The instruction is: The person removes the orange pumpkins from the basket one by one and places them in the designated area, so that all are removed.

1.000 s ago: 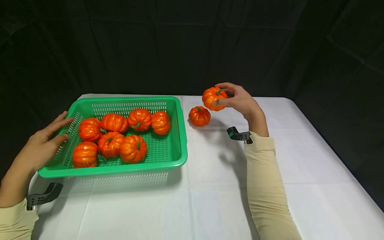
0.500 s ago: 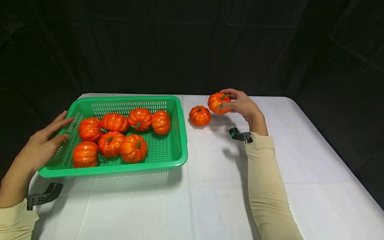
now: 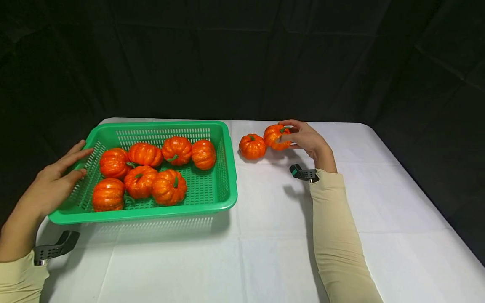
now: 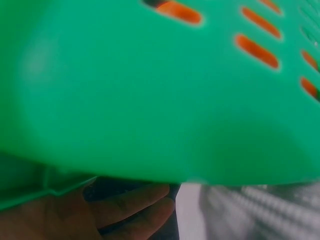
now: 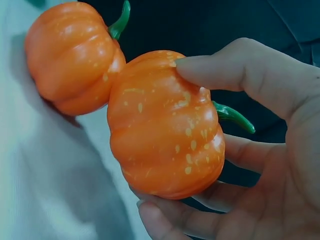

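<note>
My right hand (image 3: 308, 136) holds a small orange pumpkin (image 5: 162, 130) with a green stem, thumb on one side and fingers round the other. It sits low over the white table, close against a second pumpkin (image 3: 252, 147); whether it touches the cloth I cannot tell. To the left stands a green slotted basket (image 3: 226, 202) with several pumpkins (image 3: 168, 187) in it. My left hand (image 3: 53, 185) holds the basket's left rim, its thumb over the edge. In the left wrist view, fingers (image 4: 135, 205) show past the basket's edge, while the thumb is hidden.
A white cloth (image 3: 273, 252) covers the table, whose far edge meets a black curtain (image 3: 242, 59). Dark wrist mounts (image 3: 303, 172) sit at both sleeves. The basket fills the left half of the table.
My right hand has lowered the pumpkin and moved it slightly right, bringing it down beside the second pumpkin. My left hand and the basket have stayed still.
</note>
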### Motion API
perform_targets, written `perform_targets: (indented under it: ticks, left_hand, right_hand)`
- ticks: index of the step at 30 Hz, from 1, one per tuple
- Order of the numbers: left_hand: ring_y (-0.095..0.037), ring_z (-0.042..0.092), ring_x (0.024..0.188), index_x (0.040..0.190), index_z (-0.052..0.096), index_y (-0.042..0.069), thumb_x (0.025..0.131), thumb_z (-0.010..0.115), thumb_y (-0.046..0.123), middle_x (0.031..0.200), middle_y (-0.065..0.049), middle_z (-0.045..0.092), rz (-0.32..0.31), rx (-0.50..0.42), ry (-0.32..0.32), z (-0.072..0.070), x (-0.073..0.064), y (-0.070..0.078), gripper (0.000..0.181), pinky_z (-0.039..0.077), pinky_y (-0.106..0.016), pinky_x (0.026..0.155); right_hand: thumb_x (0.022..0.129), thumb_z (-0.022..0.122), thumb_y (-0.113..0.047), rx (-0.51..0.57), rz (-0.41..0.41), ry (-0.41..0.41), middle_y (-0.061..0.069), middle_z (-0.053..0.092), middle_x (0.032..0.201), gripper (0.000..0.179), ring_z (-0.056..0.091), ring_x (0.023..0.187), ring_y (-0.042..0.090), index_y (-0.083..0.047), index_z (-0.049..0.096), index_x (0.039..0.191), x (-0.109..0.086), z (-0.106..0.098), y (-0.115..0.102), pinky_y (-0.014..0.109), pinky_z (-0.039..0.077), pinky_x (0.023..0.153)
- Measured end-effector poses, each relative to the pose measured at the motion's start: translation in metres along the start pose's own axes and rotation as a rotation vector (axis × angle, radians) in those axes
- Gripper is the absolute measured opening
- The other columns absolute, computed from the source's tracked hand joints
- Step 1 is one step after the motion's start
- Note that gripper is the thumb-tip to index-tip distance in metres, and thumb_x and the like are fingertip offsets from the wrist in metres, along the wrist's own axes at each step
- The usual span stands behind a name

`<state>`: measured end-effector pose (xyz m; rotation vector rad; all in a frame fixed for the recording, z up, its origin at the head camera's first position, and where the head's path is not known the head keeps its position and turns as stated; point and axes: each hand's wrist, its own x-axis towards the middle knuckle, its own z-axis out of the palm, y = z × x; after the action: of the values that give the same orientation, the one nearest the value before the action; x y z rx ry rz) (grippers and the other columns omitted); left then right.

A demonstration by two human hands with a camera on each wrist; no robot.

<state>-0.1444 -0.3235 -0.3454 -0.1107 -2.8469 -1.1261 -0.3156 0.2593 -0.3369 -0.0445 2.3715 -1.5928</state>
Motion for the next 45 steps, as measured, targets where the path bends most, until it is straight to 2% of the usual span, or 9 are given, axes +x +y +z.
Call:
perform_targets:
  ticks: [4, 12, 18, 23, 27, 30, 38, 41, 45]
  left_hand:
    - [-0.059, 0.003, 0.149, 0.161, 0.031, -0.001, 0.11, 0.039, 0.012, 0.172, -0.016, 0.003, 0.0, 0.004, 0.002, -0.001, 0.0, 0.0, 0.053, 0.0, -0.08, 0.111]
    - [-0.059, 0.003, 0.149, 0.161, 0.031, -0.001, 0.11, 0.039, 0.012, 0.172, -0.016, 0.003, -0.002, 0.004, 0.001, -0.001, -0.001, 0.001, 0.053, 0.0, -0.08, 0.111]
    - [-0.059, 0.003, 0.15, 0.161, 0.03, 0.0, 0.11, 0.039, 0.012, 0.172, -0.015, 0.003, -0.002, 0.003, -0.002, 0.0, -0.001, 0.001, 0.053, 0.001, -0.081, 0.11]
    - [-0.059, 0.003, 0.15, 0.161, 0.03, 0.0, 0.11, 0.039, 0.013, 0.172, -0.014, 0.003, -0.007, 0.001, -0.004, 0.0, -0.001, 0.001, 0.053, 0.001, -0.081, 0.11]
    - [-0.058, 0.003, 0.15, 0.161, 0.031, 0.0, 0.11, 0.039, 0.013, 0.172, -0.014, 0.003, -0.007, 0.002, -0.004, 0.0, -0.001, 0.002, 0.053, 0.001, -0.08, 0.11]
    - [-0.058, 0.002, 0.15, 0.161, 0.031, -0.001, 0.11, 0.039, 0.013, 0.172, -0.015, 0.003, -0.004, 0.005, -0.003, -0.001, -0.001, 0.002, 0.053, 0.0, -0.08, 0.11]
    - [-0.058, 0.002, 0.15, 0.161, 0.031, -0.001, 0.11, 0.039, 0.013, 0.172, -0.016, 0.003, -0.004, 0.006, 0.007, -0.004, -0.001, 0.002, 0.053, 0.0, -0.08, 0.11]
    - [-0.057, 0.003, 0.15, 0.16, 0.032, -0.002, 0.11, 0.039, 0.012, 0.172, -0.016, 0.004, 0.0, -0.007, 0.01, -0.002, -0.001, 0.002, 0.052, -0.001, -0.079, 0.111]
    - [-0.057, 0.004, 0.15, 0.16, 0.033, -0.001, 0.11, 0.04, 0.012, 0.172, -0.015, 0.005, 0.004, -0.015, 0.001, -0.001, -0.001, 0.001, 0.052, 0.001, -0.079, 0.111]
  right_hand:
    - [0.091, 0.075, -0.012, -0.021, 0.017, -0.013, 0.017, 0.046, 0.143, 0.065, 0.046, 0.122, 0.03, -0.008, 0.048, 0.15, 0.001, 0.001, 0.004, 0.047, 0.047, 0.104]
    - [0.088, 0.081, -0.015, -0.139, 0.056, -0.051, 0.018, 0.05, 0.136, 0.068, 0.047, 0.118, 0.031, -0.009, 0.05, 0.148, 0.008, 0.006, 0.012, 0.047, 0.045, 0.106]
    - [0.088, 0.081, -0.017, -0.193, 0.056, -0.066, 0.019, 0.049, 0.142, 0.07, 0.046, 0.124, 0.034, -0.009, 0.05, 0.149, 0.011, 0.005, 0.016, 0.049, 0.044, 0.106]
    - [0.088, 0.081, -0.02, -0.25, 0.045, -0.076, 0.022, 0.044, 0.15, 0.073, 0.044, 0.13, 0.037, -0.012, 0.047, 0.153, 0.01, 0.006, 0.014, 0.051, 0.041, 0.111]
    - [0.089, 0.081, -0.024, -0.314, 0.032, -0.054, 0.023, 0.042, 0.154, 0.076, 0.042, 0.135, 0.04, -0.012, 0.045, 0.155, 0.007, 0.007, 0.007, 0.058, 0.035, 0.114]
    - [0.09, 0.08, -0.025, -0.356, 0.011, -0.026, 0.022, 0.042, 0.155, 0.076, 0.041, 0.137, 0.041, -0.013, 0.045, 0.156, 0.003, 0.009, -0.003, 0.062, 0.034, 0.114]
    - [0.091, 0.081, -0.023, -0.373, -0.089, 0.031, 0.016, 0.045, 0.155, 0.073, 0.043, 0.134, 0.039, -0.013, 0.047, 0.154, -0.01, 0.019, -0.038, 0.055, 0.044, 0.108]
    - [0.091, 0.081, -0.025, -0.345, -0.149, 0.073, 0.013, 0.049, 0.152, 0.069, 0.047, 0.131, 0.035, -0.013, 0.05, 0.152, -0.019, 0.025, -0.049, 0.052, 0.045, 0.107]
    - [0.092, 0.08, -0.023, -0.243, -0.275, 0.11, 0.009, 0.057, 0.144, 0.059, 0.055, 0.124, 0.03, -0.011, 0.056, 0.145, -0.03, 0.042, -0.064, 0.047, 0.048, 0.104]
